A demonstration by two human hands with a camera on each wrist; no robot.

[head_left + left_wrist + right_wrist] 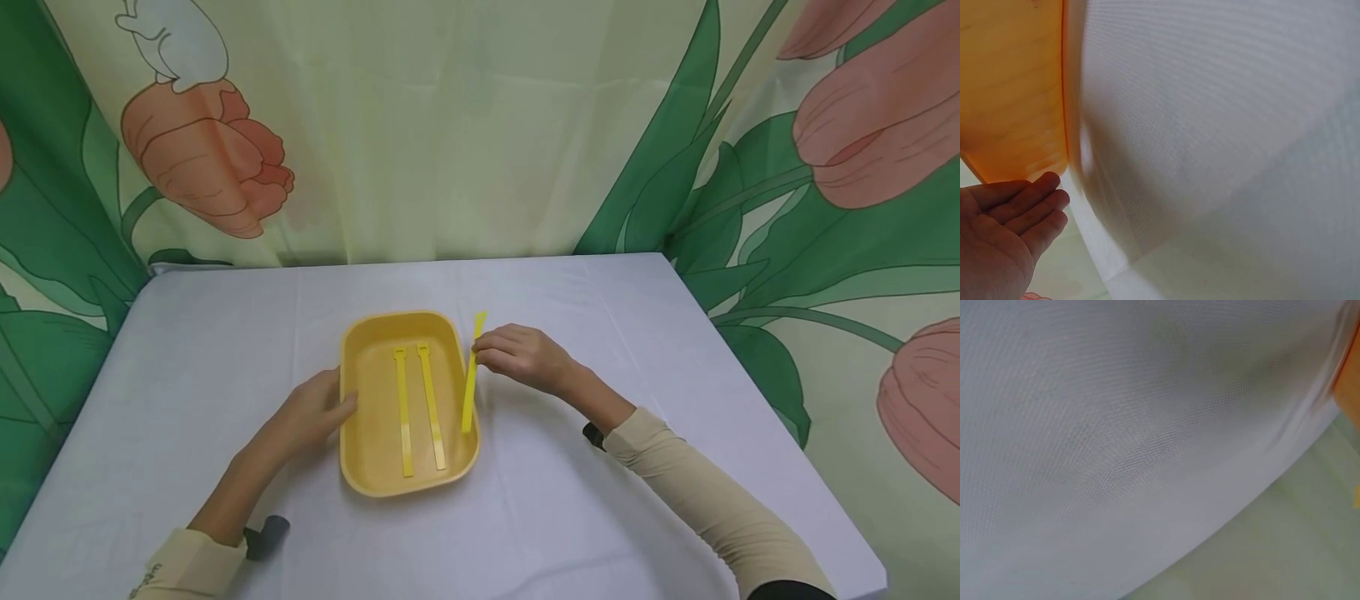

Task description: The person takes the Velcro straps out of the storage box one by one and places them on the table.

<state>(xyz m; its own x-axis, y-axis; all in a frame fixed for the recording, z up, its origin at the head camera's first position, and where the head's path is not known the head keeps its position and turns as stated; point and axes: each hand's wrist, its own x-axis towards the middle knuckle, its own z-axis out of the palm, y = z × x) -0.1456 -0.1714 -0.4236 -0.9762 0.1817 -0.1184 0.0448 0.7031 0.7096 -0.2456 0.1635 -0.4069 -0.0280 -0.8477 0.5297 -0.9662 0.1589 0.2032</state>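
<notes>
A yellow rectangular tray with rounded corners sits on the table. Two slim yellow strips, each with a small wider head at the far end, lie lengthwise inside it. My left hand holds the tray's left rim, thumb over the edge and fingers outside. In the left wrist view, the fingers reach to the tray's orange-looking outer wall; the thumb is out of sight there. My right hand pinches a third yellow strip near its upper part, and the strip's lower end overlaps the tray's right rim.
A white cloth covers the table. Behind it hangs a pale curtain printed with large tulips and green leaves. In the right wrist view, mostly tablecloth shows, with the tray's corner at the right edge.
</notes>
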